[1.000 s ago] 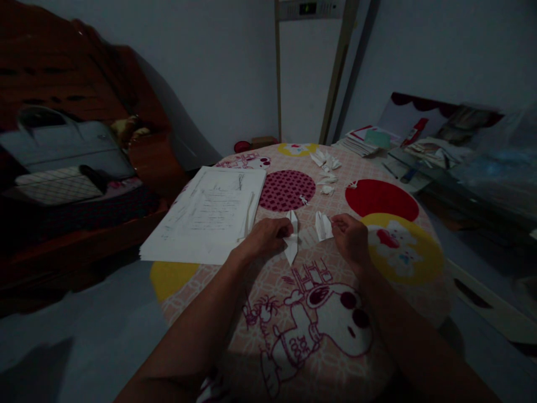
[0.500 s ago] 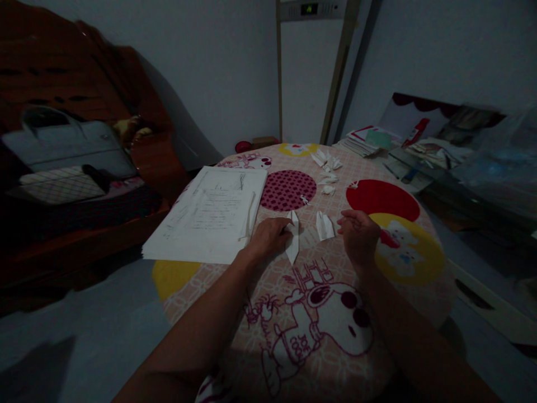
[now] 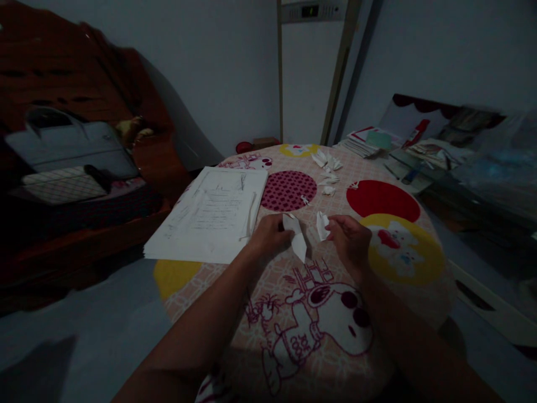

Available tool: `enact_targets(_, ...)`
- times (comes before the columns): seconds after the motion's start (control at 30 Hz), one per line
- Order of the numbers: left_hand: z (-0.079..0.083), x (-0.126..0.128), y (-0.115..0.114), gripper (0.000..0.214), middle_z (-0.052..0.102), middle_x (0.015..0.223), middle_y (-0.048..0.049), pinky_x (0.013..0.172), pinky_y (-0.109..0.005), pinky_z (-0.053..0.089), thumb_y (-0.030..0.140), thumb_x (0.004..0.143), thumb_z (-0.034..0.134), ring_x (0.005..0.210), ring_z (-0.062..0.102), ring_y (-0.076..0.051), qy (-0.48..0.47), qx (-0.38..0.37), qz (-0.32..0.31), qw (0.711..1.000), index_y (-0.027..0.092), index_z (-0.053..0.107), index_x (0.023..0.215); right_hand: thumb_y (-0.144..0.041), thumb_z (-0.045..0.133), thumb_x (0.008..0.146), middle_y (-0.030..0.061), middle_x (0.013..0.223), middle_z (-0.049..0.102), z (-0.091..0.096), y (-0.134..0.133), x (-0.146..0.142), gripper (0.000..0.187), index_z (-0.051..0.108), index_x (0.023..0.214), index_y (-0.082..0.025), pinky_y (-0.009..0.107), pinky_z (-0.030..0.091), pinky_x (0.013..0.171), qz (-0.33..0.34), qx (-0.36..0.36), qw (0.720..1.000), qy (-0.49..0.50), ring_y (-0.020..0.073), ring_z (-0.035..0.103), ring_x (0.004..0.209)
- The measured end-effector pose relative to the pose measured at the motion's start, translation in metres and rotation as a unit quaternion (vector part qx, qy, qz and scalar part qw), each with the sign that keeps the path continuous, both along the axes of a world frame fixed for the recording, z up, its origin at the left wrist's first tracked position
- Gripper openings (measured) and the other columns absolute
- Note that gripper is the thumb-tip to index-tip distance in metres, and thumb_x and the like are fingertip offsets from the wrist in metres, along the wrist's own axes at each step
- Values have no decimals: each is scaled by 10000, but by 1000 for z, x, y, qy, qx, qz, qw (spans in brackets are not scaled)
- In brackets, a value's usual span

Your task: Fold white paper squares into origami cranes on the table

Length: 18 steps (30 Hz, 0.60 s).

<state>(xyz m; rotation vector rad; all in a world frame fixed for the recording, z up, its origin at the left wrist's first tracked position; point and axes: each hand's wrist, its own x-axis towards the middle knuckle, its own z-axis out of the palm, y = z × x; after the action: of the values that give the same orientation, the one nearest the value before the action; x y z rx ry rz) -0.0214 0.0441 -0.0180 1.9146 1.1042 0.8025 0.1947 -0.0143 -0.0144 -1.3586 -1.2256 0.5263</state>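
Left hand [image 3: 271, 234]: grip clasped long paper [image 3: 297, 240], right of paper stack [image 3: 210, 218]!
Right hand [image 3: 350, 238]: grip pinched short paper [image 3: 322, 226], farther right!

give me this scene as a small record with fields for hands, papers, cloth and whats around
left hand: holds the long paper, folded, point toward the wearer
right hand: fingertips at the right edge of the short paper, also folded
cloth: patterned, covers the table
stack: written sheets, left of both hands
scraps: white, several, beyond the hands
background left: grey bag on a wooden seat
light: dim
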Motion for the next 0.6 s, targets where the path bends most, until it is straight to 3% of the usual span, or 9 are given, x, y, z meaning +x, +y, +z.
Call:
enact_targets(0.1, 0, 1, -1, 230, 739, 880, -96, 710, -319, 508, 188, 699, 710, 772, 657, -197, -82, -50, 19, 995, 105, 719, 913, -352, 636, 810, 47, 730, 735, -2, -3, -12, 241, 738, 919, -163, 249, 495, 484, 100, -54, 992, 48, 151, 660, 556)
enact_targets(0.23, 6, 4, -6, 231, 744, 893, -100, 722, -310, 520, 206, 689, 754, 777, 664, -185, -154, -91, 7, 984, 104, 703, 889, -394, 677, 797, 80, 853, 767, -5, -3, -22, 333, 739, 1033, -167, 289, 559, 562, 177, -91, 973, 117, 184, 704, 677)
enact_targets(0.47, 15, 10, -15, 247, 729, 860, -76, 693, -280, 514, 200, 711, 755, 711, 641, -140, -227, -122, -39, 966, 102, 696, 931, -346, 737, 756, 69, 827, 772, -4, -3, -20, 311, 757, 1007, -164, 303, 556, 608, 203, -86, 961, 164, 173, 692, 670)
enact_targets(0.6, 18, 10, -16, 254, 722, 900, -72, 727, -289, 522, 187, 717, 741, 764, 648, -145, -230, -106, -53, 966, 116, 687, 955, -301, 757, 741, 75, 907, 783, -3, -3, -19, 300, 752, 1018, -186, 336, 574, 720, 228, -77, 954, 179, 193, 724, 789)
